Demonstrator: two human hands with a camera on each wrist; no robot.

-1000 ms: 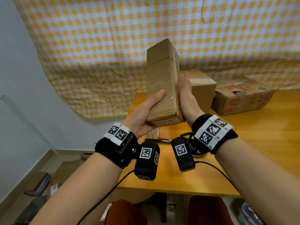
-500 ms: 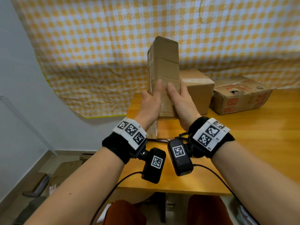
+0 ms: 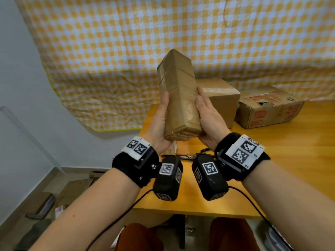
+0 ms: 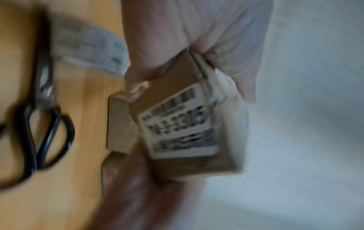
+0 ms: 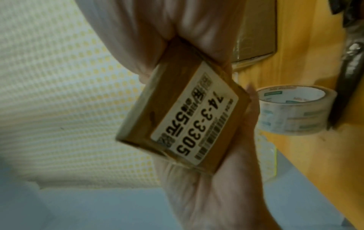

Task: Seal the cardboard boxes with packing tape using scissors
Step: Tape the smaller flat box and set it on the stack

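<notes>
I hold a tall, narrow cardboard box upright in the air above the table's left end. My left hand grips its left side and my right hand its right side, with the thumbs on the near face and the fingers hidden behind. Glossy tape runs along the box's faces. The right wrist view shows its bottom end with a white label. The roll of clear tape stands on the table below the box. The black-handled scissors lie beside it, partly hidden in the head view.
Two more cardboard boxes sit at the back of the wooden table: a plain taped one just behind the held box and a red-printed one to its right. A checked cloth hangs behind. The table's left edge is close to my left hand.
The box has turned about its long axis in my hands. Half a second ago both hands lay on its near face; now they grip its two sides.
</notes>
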